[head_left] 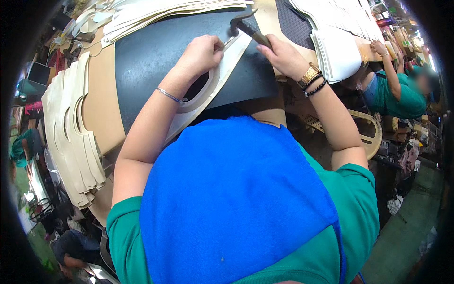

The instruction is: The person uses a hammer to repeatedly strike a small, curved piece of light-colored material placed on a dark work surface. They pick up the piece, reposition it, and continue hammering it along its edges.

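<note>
A hammer (250, 31) with a curved dark head is in my right hand (285, 57), its handle pointing up and to the left. The hammer head hovers over or touches the upper end of a pale, curved cut piece (213, 87) on a black mat (151, 52); I cannot tell which. My left hand (203, 53) is closed at the edge of that piece, fingers pinched together. What the fingertips grip is partly hidden, but the pale piece runs beneath them. An oval opening shows in the piece below my left wrist.
Stacked cream cut pieces (71, 123) hang over the table's left edge. More pale sheets (156, 16) lie along the back, and another white stack (338, 54) is at the right. A co-worker in green (397, 92) sits beyond it, near a beige plastic chair (373, 135).
</note>
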{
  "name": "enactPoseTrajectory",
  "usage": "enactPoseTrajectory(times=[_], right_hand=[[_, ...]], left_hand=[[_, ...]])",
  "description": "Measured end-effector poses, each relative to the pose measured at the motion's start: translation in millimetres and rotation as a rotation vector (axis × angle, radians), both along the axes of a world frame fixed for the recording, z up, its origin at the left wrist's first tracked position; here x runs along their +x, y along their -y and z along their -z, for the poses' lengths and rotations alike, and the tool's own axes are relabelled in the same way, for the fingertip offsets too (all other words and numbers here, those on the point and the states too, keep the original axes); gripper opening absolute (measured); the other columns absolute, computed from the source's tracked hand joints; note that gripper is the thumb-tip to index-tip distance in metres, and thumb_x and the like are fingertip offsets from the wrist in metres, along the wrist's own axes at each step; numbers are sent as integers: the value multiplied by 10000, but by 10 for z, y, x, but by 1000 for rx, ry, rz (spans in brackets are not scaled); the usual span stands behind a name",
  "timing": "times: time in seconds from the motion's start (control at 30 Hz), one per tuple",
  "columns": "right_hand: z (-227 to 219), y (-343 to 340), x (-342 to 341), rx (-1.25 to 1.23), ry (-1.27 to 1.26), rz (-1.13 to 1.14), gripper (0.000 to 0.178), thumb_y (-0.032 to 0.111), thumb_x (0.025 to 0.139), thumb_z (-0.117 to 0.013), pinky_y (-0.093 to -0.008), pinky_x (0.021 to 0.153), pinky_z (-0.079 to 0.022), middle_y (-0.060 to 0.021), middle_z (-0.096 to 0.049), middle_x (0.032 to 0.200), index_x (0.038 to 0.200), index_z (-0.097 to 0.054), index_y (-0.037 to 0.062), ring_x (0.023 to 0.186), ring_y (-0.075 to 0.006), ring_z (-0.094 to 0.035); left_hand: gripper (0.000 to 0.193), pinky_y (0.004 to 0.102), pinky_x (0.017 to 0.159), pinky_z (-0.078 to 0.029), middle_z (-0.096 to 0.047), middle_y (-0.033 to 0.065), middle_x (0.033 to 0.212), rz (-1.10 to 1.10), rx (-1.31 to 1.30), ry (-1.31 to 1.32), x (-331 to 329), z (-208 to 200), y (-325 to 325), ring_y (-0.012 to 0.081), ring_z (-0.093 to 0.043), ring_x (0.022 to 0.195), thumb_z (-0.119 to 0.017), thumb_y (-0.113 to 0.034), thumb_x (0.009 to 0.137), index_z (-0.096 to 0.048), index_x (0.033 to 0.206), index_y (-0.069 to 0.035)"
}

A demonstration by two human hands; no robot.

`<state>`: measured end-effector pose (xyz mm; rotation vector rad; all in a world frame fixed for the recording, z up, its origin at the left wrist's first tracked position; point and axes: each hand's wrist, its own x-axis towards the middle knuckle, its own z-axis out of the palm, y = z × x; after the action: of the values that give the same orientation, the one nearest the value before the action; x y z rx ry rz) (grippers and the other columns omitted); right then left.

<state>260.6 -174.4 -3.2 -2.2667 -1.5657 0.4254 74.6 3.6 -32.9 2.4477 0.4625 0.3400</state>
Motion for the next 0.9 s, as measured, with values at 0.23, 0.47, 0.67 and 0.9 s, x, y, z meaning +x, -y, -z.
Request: enactPoseTrajectory(times=[0.23, 0.47, 0.67, 0.9], right_hand=[[-94, 23, -164, 2, 45, -7, 375, 378, 990, -514, -495, 736, -498, -263, -648, 865, 1115, -522, 24, 831, -428, -646], [-117, 45, -277, -26, 0, -18, 359, 357, 989, -534, -476, 737, -489, -258, -630, 860, 1082, -531, 10, 825, -433, -625], [-39, 181, -398, -15, -68, -72, 385, 391, 982, -528, -512, 716, -501, -258, -651, 840, 1076, -522, 18, 812, -455, -638], [-89, 197, -448, -22, -61, -14, 349, 354, 996, -528, -475, 716, -481, -247, -621, 823, 1061, -517, 11, 823, -430, -625]], left_hand=[[233, 360, 771, -550, -715, 166, 890, 17, -80, -126, -110, -119, -34, 269, -701, 811, -676, -113, 789, -702, 990, 3], [212, 356, 771, -553, -718, 176, 900, 60, -136, -118, -244, -143, 2, 264, -708, 814, -664, -82, 802, -690, 984, 23], [199, 385, 809, -543, -700, 189, 909, -16, 56, -85, -331, -96, 131, 320, -691, 855, -664, -106, 812, -697, 976, 2], [193, 373, 795, -547, -703, 184, 915, 23, -4, -77, -381, -135, 116, 302, -695, 848, -670, -109, 819, -703, 972, 2]])
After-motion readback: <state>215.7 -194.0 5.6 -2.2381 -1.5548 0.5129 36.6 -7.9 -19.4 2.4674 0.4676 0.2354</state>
